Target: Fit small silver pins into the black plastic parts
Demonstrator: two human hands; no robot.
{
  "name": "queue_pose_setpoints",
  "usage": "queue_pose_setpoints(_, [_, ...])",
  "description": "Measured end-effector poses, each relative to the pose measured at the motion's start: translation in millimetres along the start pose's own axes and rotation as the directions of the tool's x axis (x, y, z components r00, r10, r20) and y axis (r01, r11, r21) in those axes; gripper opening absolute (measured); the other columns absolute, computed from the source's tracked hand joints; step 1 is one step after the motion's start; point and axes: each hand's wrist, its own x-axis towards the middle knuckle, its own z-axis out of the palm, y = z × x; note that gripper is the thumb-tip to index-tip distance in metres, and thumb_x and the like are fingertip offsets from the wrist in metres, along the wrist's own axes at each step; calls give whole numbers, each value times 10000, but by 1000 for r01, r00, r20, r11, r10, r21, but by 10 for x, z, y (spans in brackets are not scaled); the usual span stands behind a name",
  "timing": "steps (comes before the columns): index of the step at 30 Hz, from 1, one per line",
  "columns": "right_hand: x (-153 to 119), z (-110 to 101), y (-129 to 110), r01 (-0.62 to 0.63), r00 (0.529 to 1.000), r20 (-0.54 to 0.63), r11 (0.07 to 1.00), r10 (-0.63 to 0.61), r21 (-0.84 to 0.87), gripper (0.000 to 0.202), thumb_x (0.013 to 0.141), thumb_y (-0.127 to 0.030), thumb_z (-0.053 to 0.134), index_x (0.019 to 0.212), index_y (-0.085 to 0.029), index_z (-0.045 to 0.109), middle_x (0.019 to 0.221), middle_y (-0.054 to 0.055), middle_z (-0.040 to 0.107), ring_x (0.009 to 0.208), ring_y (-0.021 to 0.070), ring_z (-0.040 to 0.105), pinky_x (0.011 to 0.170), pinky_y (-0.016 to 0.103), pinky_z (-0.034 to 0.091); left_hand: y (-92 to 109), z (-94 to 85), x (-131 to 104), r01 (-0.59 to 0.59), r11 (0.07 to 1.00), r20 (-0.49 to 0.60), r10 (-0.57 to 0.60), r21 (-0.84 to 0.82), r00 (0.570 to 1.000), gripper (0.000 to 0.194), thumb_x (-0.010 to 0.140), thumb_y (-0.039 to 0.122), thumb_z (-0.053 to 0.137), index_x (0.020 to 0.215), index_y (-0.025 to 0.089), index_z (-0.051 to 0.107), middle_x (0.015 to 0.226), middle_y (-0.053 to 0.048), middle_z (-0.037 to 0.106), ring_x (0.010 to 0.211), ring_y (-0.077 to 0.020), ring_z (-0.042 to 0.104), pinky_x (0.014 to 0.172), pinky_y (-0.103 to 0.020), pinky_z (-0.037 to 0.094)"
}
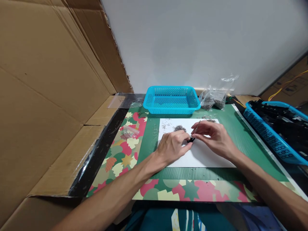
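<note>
My left hand (pixel 173 144) is closed, its thumb and fingers pinching a small black part (pixel 191 140) over a white sheet of paper (pixel 175 162). Opposite it, my right hand (pixel 216 136) grips a thin metal tool, seemingly tweezers (pixel 197 127), with the lower end at the black part. The tool's tip is too small to make out. Just behind my left fingers lies a pile of tiny metal pieces (pixel 179 128). More loose metal pieces (pixel 166 124) are scattered at the sheet's far left, and another small heap (pixel 211 121) sits partly behind my right hand.
A blue perforated basket (pixel 172 110) stands at the back of the green mat (pixel 149 141). Clear bags of small metal pieces (pixel 213 101) lean by the wall. At right, another blue basket (pixel 271 131) holds many black parts. Cardboard (pixel 48 96) walls the left side.
</note>
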Motion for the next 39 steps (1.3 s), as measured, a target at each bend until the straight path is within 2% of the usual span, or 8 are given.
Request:
queue_pose_setpoints(10, [-10,-29,41,-4,998,62,1000,4,-5,169,939,-320,747,1002,-165,723,973,95,772,891,219,766,820,331,641,11,-9,12,13,1000,45,-13,-1,999,113,935,280,729,937,168,733,909,-7,730,849,-200,720,666,-310,463])
queue_pose_setpoints(15, [-5,-38,48,-20,998,60,1000,21,-17,133,912,-282,759,972,-164,745,969,96,778,886,229,774,833,338,649,36,10,6,41,999,24,-41,9,999,101,931,281,724,931,180,738,881,2,736,809,-190,717,631,-304,435])
queue_pose_setpoints(22, [6,-12,-58,-43,998,38,994,47,-99,51,851,-213,746,885,-176,750,913,84,789,819,239,780,777,340,655,38,60,6,32,999,-30,-31,30,999,98,893,277,742,879,180,738,868,3,757,797,-199,732,606,-304,418])
queue_pose_setpoints(33, [8,-51,-127,-107,991,63,973,122,-203,69,828,-239,745,857,-184,776,863,75,788,792,256,776,719,342,623,72,59,13,25,1000,-21,-25,13,999,96,873,259,738,905,174,770,913,-12,783,812,-233,749,644,-321,482])
queue_pose_setpoints(39, [26,-53,-140,-72,994,60,961,91,-266,79,850,-244,721,846,-189,778,924,78,795,829,256,772,761,356,606,49,96,4,17,1000,-29,-17,2,999,120,892,277,735,942,175,773,918,-21,784,835,-227,750,680,-322,512])
